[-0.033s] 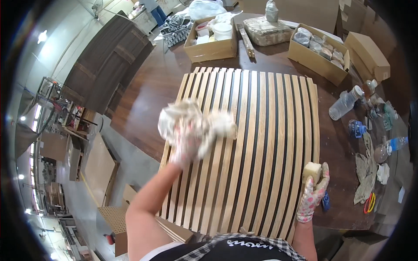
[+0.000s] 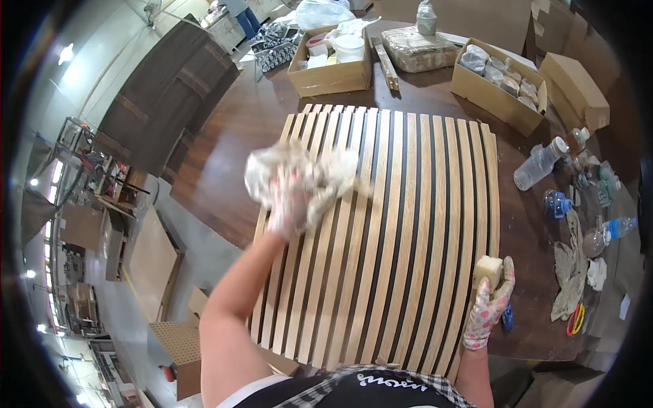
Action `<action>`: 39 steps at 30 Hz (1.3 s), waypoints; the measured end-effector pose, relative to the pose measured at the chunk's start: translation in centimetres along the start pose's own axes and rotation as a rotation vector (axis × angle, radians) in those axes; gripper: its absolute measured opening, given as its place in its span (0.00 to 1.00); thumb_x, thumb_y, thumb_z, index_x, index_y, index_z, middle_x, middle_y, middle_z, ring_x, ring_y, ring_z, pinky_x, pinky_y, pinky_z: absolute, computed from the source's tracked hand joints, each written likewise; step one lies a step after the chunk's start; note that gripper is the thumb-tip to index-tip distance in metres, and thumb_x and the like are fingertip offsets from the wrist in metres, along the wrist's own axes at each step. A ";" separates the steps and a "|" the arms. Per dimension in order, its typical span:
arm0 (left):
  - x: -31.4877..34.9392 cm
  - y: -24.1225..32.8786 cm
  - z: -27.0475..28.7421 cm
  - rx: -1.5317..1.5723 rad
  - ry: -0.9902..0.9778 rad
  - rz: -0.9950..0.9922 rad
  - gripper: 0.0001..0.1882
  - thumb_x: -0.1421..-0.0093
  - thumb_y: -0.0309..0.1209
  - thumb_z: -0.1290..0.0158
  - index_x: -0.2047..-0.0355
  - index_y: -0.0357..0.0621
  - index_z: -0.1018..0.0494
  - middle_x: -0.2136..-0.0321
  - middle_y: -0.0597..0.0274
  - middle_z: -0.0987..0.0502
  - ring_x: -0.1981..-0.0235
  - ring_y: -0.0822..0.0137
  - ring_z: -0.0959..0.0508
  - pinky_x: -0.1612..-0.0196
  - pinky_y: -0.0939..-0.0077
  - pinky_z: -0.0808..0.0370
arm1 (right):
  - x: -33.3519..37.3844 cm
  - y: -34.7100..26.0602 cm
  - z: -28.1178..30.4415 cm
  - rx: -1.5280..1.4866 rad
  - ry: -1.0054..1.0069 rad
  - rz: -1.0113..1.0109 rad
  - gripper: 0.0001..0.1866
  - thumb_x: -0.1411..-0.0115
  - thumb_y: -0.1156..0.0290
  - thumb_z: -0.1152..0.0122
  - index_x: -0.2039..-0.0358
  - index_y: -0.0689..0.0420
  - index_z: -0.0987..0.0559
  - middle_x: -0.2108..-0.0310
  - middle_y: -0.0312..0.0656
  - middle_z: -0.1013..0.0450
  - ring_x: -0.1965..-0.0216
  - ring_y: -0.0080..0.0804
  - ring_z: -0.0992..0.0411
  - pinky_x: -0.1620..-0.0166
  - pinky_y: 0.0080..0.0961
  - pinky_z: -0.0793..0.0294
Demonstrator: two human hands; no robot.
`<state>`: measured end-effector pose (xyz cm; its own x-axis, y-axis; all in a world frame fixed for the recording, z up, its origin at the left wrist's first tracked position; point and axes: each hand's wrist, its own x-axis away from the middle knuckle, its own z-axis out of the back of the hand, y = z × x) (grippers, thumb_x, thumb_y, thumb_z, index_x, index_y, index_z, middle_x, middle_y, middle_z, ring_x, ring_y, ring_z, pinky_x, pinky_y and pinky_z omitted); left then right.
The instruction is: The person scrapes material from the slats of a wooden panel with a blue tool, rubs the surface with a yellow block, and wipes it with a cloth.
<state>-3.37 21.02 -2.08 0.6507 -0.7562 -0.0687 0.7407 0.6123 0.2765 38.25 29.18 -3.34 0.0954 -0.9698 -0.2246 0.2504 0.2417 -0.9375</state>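
A slatted wood panel (image 2: pixel 401 231), pale strips with dark gaps between them, lies on a brown table. My left hand (image 2: pixel 289 197), in a patterned glove, presses a crumpled off-white rag (image 2: pixel 333 178) onto the panel's left side; both are smeared by motion. At the panel's right edge, my right hand (image 2: pixel 486 309), in a white glove with pink dots, holds a pale yellow sponge block (image 2: pixel 488 270) between thumb and fingers. Beside that hand, a small blue object (image 2: pixel 509 316) lies partly hidden.
Cardboard boxes with tubs (image 2: pixel 333 83) and wrapped lumps (image 2: pixel 500 95) stand along the far side, near a wrapped bundle (image 2: pixel 418 51). Plastic bottles (image 2: pixel 541 163), a grey cloth (image 2: pixel 570 272) and red and yellow rings (image 2: pixel 576 319) lie on the right. Another person (image 2: pixel 241 17) stands far back.
My left hand has slid the rag a little farther away from me along the slats. The right hand and sponge stay in place.
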 end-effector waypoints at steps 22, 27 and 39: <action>33.4 -6.8 4.1 -0.173 0.023 -0.036 0.44 0.59 0.33 0.35 0.39 0.55 0.38 0.37 0.51 0.43 0.35 0.39 0.47 0.36 0.44 0.48 | -1.2 0.7 -0.5 -0.088 -0.077 0.040 0.25 0.36 0.74 0.48 0.40 0.67 0.39 0.42 0.49 0.38 0.41 0.37 0.39 0.38 0.30 0.41; 38.0 -4.3 0.4 -0.213 0.349 0.056 0.17 0.43 0.39 0.46 0.53 0.52 0.28 0.40 0.58 0.36 0.36 0.48 0.42 0.37 0.43 0.47 | -1.5 0.8 -0.5 -0.019 -0.096 0.111 0.26 0.37 0.69 0.46 0.41 0.68 0.37 0.42 0.51 0.37 0.42 0.39 0.37 0.39 0.31 0.40; 36.9 18.1 -4.4 0.357 -0.031 -0.794 0.25 0.45 0.34 0.47 0.44 0.57 0.31 0.43 0.58 0.32 0.39 0.49 0.36 0.38 0.45 0.42 | -2.7 2.9 -0.6 0.030 -0.138 0.205 0.25 0.39 0.65 0.42 0.45 0.66 0.32 0.49 0.51 0.30 0.49 0.39 0.29 0.46 0.30 0.31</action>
<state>34.80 5.17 -3.89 -0.0445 -0.9379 -0.3439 0.8732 -0.2038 0.4427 38.13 32.45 -5.63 0.2774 -0.8872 -0.3686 0.2404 0.4355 -0.8675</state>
